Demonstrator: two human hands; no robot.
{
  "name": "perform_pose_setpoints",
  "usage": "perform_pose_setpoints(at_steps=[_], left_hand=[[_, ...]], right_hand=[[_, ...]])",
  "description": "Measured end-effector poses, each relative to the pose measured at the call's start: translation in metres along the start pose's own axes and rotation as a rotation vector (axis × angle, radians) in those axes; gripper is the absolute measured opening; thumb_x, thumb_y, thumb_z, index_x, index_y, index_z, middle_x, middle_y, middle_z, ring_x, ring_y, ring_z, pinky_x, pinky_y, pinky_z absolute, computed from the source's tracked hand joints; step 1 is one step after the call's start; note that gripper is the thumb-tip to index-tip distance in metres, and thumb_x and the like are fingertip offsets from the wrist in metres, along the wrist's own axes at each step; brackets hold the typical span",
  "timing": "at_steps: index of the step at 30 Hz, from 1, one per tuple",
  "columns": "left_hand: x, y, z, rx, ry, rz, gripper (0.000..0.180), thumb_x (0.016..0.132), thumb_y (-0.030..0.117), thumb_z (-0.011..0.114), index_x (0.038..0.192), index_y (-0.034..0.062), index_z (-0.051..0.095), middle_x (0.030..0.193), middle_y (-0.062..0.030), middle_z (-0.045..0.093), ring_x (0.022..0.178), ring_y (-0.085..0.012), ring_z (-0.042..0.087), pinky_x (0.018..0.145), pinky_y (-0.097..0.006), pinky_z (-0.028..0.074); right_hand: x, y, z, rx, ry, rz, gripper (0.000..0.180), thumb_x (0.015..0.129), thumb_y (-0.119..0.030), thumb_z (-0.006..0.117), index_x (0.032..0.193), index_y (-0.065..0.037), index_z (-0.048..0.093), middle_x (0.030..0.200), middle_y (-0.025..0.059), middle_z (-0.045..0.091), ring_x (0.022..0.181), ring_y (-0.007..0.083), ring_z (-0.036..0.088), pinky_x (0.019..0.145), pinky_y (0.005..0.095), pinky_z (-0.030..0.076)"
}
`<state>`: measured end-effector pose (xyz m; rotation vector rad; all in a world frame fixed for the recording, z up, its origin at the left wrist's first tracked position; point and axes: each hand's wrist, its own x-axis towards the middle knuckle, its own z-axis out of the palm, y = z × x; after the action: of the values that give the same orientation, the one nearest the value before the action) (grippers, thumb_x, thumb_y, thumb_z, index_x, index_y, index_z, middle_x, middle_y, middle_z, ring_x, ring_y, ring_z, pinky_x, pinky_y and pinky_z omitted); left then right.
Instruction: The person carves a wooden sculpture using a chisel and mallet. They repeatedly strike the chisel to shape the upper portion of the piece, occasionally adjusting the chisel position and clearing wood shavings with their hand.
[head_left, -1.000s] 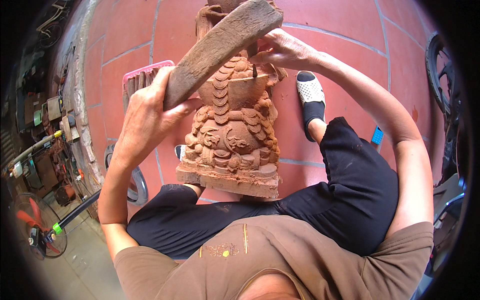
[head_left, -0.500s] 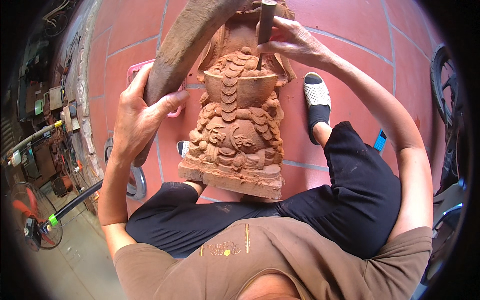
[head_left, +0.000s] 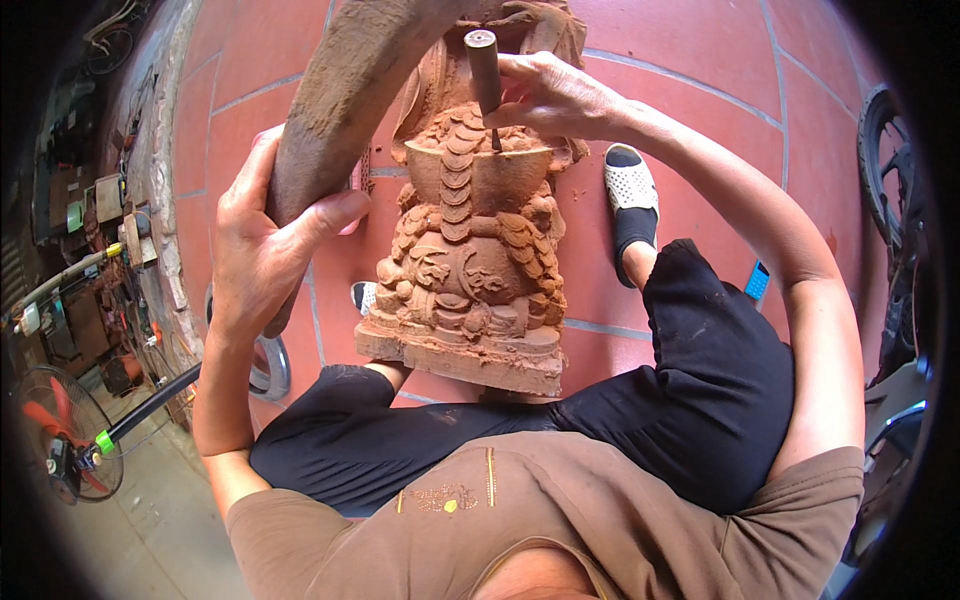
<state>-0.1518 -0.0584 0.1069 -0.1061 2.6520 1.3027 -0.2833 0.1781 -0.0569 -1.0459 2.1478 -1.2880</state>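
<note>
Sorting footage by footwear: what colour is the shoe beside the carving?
White on top with a black heel part, on the shoe; the head view shows it best.

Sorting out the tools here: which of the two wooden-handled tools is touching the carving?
The slim chisel in the right hand; its tip meets the carved statue. The thick mallet in the left hand is raised clear.

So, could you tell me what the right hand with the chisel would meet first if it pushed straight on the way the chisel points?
The right hand holds the chisel tip-down on the wooden carving, so it would meet the carved scales at the top at once; the tip already looks in contact, though depth is unclear.
</note>
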Motion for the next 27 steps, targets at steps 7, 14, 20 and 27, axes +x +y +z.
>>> perform_pose_setpoints(at_steps=[7, 14, 20, 27], left_hand=[[0.001, 0.003, -0.001, 0.043, 0.009, 0.033, 0.054, 0.080, 0.012, 0.080, 0.124, -0.0031, 0.053, 0.102, -0.0084, 0.065, 0.089, -0.0147, 0.064, 0.075, -0.030, 0.056], [0.001, -0.014, 0.002, 0.294, -0.058, -0.012, 0.052, 0.079, 0.014, 0.078, 0.123, -0.0009, 0.055, 0.097, -0.0089, 0.066, 0.090, -0.0140, 0.062, 0.081, -0.029, 0.049], [-0.001, -0.018, 0.000, 0.057, 0.049, -0.009, 0.048, 0.081, 0.017, 0.076, 0.122, 0.0026, 0.055, 0.087, -0.0034, 0.062, 0.072, -0.0081, 0.056, 0.060, -0.023, 0.047], [0.003, -0.028, -0.001, 0.311, -0.006, 0.147, 0.042, 0.082, 0.016, 0.075, 0.117, 0.0022, 0.055, 0.087, -0.0039, 0.063, 0.072, -0.0092, 0.057, 0.064, -0.025, 0.047]], right_hand=[[0.010, 0.003, 0.008, -0.058, 0.039, -0.105, 0.028, 0.080, -0.020, 0.072, 0.097, -0.003, 0.059, 0.078, 0.0124, 0.067, 0.070, 0.0245, 0.066, 0.066, 0.0368, 0.052], [0.017, -0.003, 0.007, -0.023, 0.013, -0.178, 0.027, 0.078, -0.019, 0.074, 0.096, -0.005, 0.058, 0.076, 0.0119, 0.067, 0.072, 0.0273, 0.068, 0.065, 0.0408, 0.051], [0.019, -0.009, 0.008, -0.138, -0.019, -0.103, 0.028, 0.079, -0.019, 0.073, 0.097, -0.004, 0.058, 0.075, 0.0125, 0.066, 0.072, 0.0296, 0.068, 0.066, 0.0423, 0.051], [0.020, -0.004, 0.011, -0.129, 0.031, -0.171, 0.027, 0.080, -0.019, 0.072, 0.099, -0.005, 0.059, 0.078, 0.0130, 0.066, 0.072, 0.0292, 0.068, 0.067, 0.0408, 0.052]])
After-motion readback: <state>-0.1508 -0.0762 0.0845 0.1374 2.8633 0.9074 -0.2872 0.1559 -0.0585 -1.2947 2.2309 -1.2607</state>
